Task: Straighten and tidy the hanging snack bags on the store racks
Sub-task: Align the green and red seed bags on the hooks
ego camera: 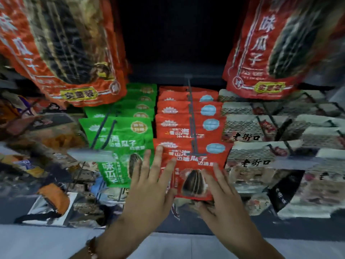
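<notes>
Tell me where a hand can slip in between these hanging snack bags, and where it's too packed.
One open gap: the dark space between the two big orange bags, left and right, above the red bags. Lower down it is crowded: green bags, red bags and grey-white bags hang edge to edge. Left hand and right hand already lie on the front red bag.

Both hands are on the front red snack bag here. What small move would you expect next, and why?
Probably a slight nudge to square the front red bag with the red ones hung behind it. The left hand lies flat on its left edge with fingers straight, the right hand holds its lower right corner, and the bag seems a touch off from the row above.
</notes>
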A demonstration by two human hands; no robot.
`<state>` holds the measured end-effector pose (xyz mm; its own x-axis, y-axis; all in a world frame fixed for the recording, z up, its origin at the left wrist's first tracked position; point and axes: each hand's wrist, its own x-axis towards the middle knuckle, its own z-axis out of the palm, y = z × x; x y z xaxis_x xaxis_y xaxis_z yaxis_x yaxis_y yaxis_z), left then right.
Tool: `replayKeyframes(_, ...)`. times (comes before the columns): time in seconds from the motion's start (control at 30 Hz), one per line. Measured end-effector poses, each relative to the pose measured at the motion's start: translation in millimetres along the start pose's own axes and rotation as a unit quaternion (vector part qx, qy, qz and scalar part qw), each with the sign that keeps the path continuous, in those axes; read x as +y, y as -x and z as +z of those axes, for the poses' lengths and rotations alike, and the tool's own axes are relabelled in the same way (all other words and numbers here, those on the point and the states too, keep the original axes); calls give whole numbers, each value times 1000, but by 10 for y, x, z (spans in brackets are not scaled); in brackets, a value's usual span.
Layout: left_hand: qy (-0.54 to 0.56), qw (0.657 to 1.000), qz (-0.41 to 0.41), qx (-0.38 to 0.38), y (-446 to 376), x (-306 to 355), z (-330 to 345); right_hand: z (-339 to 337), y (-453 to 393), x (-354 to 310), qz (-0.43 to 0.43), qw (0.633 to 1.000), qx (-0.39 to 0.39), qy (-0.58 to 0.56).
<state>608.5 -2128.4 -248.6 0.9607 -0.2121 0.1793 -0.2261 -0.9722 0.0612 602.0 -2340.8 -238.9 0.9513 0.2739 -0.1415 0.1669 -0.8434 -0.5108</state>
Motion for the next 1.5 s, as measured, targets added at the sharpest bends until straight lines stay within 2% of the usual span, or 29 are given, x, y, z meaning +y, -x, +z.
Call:
replayKeyframes(0.17, 2, 1000, 9, 28, -104, 140, -81, -176, -30, -7, -42, 998, 9, -55)
replayKeyframes(0.27, 0, 999, 24, 39, -204, 84, -65, -161, -133, -94, -58, 994, 64, -60)
replayKeyframes(0.47, -11, 1000, 22, 6, -381, 12, -51, -31, -341, -200, -41, 990, 118, -68)
replayKeyframes(0.73, 18, 1000, 12, -3, -668, -112, 89, -118, -559, -231, -4, 987, 133, -90)
replayKeyframes(0.8, 46, 999, -3, -2, -592, -99, 132, -61, -541, -213, 20, 981, 146, -124)
replayKeyframes(0.87, 115, 992, -41, -27, -424, -69, 231, 52, -503, -186, 67, 959, 155, -227)
replayKeyframes(0.97, 249, 959, -118, -66, -126, -8, 413, 272, -478, -76, 139, 911, 134, -365)
replayKeyframes(1.07, 390, 898, -196, -56, 39, 81, 558, 315, -477, -26, 251, 823, 96, -500)
replayKeyframes(1.17, 486, 835, -243, -86, -15, 154, 685, 355, -582, -9, 361, 771, 19, -525)
replayKeyframes(1.23, 518, 811, -264, -70, -122, 169, 810, 436, -721, 5, 390, 734, -13, -555)
replayKeyframes(1.3, 538, 792, -285, -52, -241, 184, 926, 495, -893, 57, 385, 702, -9, -599)
replayKeyframes(1.43, 574, 750, -326, -38, -385, 211, 997, 386, -1043, -28, 373, 697, 22, -613)
replayKeyframes(1.5, 575, 743, -340, -33, -412, 218, 1016, 471, -1078, -22, 387, 697, 50, -602)
